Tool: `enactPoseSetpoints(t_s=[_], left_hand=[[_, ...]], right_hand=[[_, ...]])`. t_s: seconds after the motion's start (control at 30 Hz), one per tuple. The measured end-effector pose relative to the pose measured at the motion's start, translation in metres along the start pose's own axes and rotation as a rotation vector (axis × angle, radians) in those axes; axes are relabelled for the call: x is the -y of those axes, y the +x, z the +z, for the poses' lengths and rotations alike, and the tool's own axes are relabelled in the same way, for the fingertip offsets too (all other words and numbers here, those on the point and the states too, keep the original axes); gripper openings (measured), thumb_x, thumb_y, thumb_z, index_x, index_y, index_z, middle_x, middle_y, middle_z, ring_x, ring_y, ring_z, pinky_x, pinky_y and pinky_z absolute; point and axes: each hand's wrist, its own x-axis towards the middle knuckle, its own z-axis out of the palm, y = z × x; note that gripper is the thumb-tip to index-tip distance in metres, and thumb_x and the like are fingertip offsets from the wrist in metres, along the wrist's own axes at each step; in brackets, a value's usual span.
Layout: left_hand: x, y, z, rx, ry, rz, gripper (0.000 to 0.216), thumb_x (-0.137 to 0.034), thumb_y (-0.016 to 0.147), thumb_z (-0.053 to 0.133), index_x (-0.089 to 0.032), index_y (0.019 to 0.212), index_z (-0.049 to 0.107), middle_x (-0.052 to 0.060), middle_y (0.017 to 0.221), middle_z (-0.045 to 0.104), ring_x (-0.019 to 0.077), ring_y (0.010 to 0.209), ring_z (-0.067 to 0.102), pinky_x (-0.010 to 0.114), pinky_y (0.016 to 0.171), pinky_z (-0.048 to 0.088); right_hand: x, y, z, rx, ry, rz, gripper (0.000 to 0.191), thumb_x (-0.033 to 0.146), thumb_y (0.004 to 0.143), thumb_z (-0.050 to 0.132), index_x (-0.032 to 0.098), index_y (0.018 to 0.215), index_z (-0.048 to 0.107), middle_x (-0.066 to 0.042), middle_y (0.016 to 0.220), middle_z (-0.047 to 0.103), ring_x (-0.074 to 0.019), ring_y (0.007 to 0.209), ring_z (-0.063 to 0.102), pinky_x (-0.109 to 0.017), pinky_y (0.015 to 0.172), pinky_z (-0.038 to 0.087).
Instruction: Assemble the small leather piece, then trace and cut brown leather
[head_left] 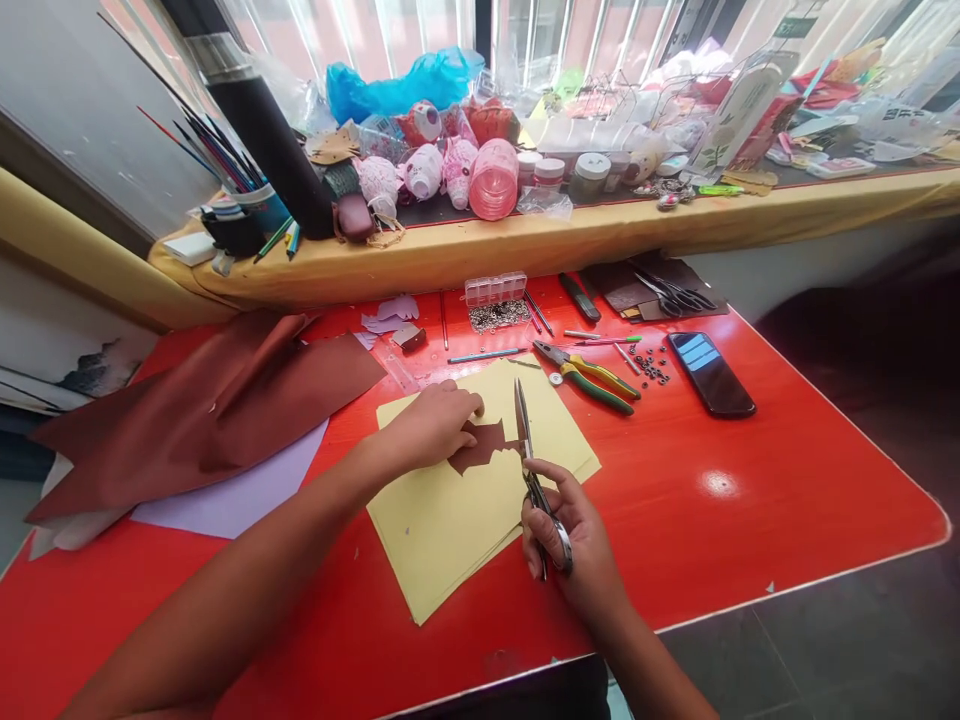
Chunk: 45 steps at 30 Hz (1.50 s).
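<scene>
My right hand (574,545) is closed around the handles of a pair of scissors (526,450), whose blades point away from me and meet the right edge of a small brown leather cutout (480,447). My left hand (435,425) is curled over the cutout and holds it by its left part. Both hover over a stack of yellow paper sheets (450,520) lying on the red table (750,500).
A large brown leather sheet (217,410) lies at left over white paper (240,495). Green-handled pliers (592,380), a phone (711,373), small rings, pens and a bead box (495,290) lie beyond. The cluttered yellow ledge (525,245) runs along the back.
</scene>
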Motion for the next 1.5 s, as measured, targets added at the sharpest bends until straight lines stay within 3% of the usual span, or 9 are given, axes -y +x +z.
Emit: enactPoseSetpoints(t_s=[0.1, 0.2, 0.43, 0.77, 1.07, 1.2, 1.3, 1.43, 1.5], left_hand=[[-0.002, -0.001, -0.003, 0.020, -0.046, -0.028, 0.009, -0.029, 0.084, 0.073, -0.022, 0.081, 0.067, 0.008, 0.082, 0.067, 0.0324, 0.098, 0.059, 0.039, 0.080, 0.044], [-0.003, -0.008, -0.006, 0.029, -0.113, -0.059, 0.014, -0.034, 0.089, 0.066, -0.023, 0.081, 0.064, 0.006, 0.084, 0.070, 0.0267, 0.086, 0.062, 0.035, 0.072, 0.044], [0.006, -0.040, -0.018, 0.062, -0.830, -0.227, 0.034, -0.054, 0.090, 0.067, -0.021, 0.097, 0.066, 0.002, 0.089, 0.068, 0.0191, 0.078, 0.063, 0.028, 0.064, 0.048], [0.001, -0.069, -0.043, 0.249, -0.777, -0.187, 0.037, -0.059, 0.090, 0.068, -0.022, 0.089, 0.069, 0.002, 0.087, 0.068, 0.0195, 0.079, 0.061, 0.026, 0.063, 0.046], [-0.011, -0.071, -0.050, 0.274, -0.609, -0.110, 0.019, -0.042, 0.089, 0.065, -0.023, 0.089, 0.070, 0.002, 0.087, 0.073, 0.0206, 0.078, 0.066, 0.027, 0.062, 0.047], [-0.001, -0.079, -0.047, 0.303, -0.800, -0.141, 0.023, -0.042, 0.089, 0.068, -0.025, 0.103, 0.070, 0.001, 0.085, 0.072, 0.0204, 0.077, 0.070, 0.028, 0.064, 0.050], [0.012, -0.088, -0.040, 0.204, -0.990, -0.171, 0.042, -0.044, 0.082, 0.080, -0.026, 0.118, 0.067, -0.001, 0.084, 0.069, 0.0212, 0.083, 0.070, 0.029, 0.069, 0.053], [0.025, -0.092, -0.022, -0.011, -1.261, -0.241, 0.047, -0.040, 0.077, 0.088, -0.022, 0.118, 0.072, 0.009, 0.116, 0.075, 0.0277, 0.109, 0.070, 0.038, 0.090, 0.055], [0.025, -0.091, -0.013, -0.108, -1.419, -0.233, 0.046, -0.037, 0.078, 0.088, -0.020, 0.119, 0.073, 0.010, 0.116, 0.077, 0.0280, 0.108, 0.070, 0.039, 0.092, 0.054]], right_hand=[[0.000, -0.001, -0.001, 0.007, 0.016, 0.000, 0.057, 0.053, 0.091, 0.077, 0.026, 0.137, 0.056, 0.008, 0.075, 0.055, -0.0070, 0.042, 0.051, -0.024, 0.046, 0.043], [-0.001, -0.001, -0.001, 0.025, 0.026, 0.001, 0.058, 0.053, 0.091, 0.078, 0.026, 0.138, 0.056, 0.008, 0.076, 0.055, -0.0074, 0.041, 0.050, -0.024, 0.044, 0.041], [0.000, 0.001, -0.002, 0.033, -0.007, 0.032, 0.049, 0.058, 0.089, 0.078, 0.022, 0.121, 0.070, 0.007, 0.070, 0.051, -0.0070, 0.041, 0.047, -0.025, 0.045, 0.039], [0.032, 0.027, 0.001, 0.029, -0.188, 0.029, 0.049, 0.061, 0.084, 0.081, 0.021, 0.111, 0.075, 0.008, 0.063, 0.045, -0.0089, 0.040, 0.046, -0.025, 0.043, 0.035], [0.039, 0.051, 0.027, 0.177, -0.349, 0.075, 0.040, 0.057, 0.081, 0.083, 0.021, 0.098, 0.072, 0.010, 0.053, 0.044, -0.0096, 0.041, 0.042, -0.024, 0.042, 0.033], [0.041, 0.056, 0.038, 0.206, -0.346, 0.102, 0.037, 0.055, 0.083, 0.082, 0.021, 0.090, 0.067, 0.010, 0.052, 0.043, -0.0089, 0.040, 0.042, -0.023, 0.041, 0.031], [0.046, 0.062, 0.044, 0.159, -0.288, 0.091, 0.039, 0.055, 0.083, 0.082, 0.021, 0.087, 0.064, 0.009, 0.058, 0.049, -0.0078, 0.040, 0.044, -0.022, 0.041, 0.030], [0.048, 0.067, 0.053, 0.089, -0.215, 0.044, 0.038, 0.053, 0.086, 0.079, 0.020, 0.086, 0.061, 0.004, 0.072, 0.061, -0.0053, 0.040, 0.044, -0.022, 0.041, 0.031], [0.044, 0.068, 0.058, 0.085, -0.195, 0.043, 0.035, 0.051, 0.088, 0.078, 0.020, 0.087, 0.060, 0.005, 0.069, 0.060, -0.0051, 0.040, 0.042, -0.022, 0.041, 0.031]])
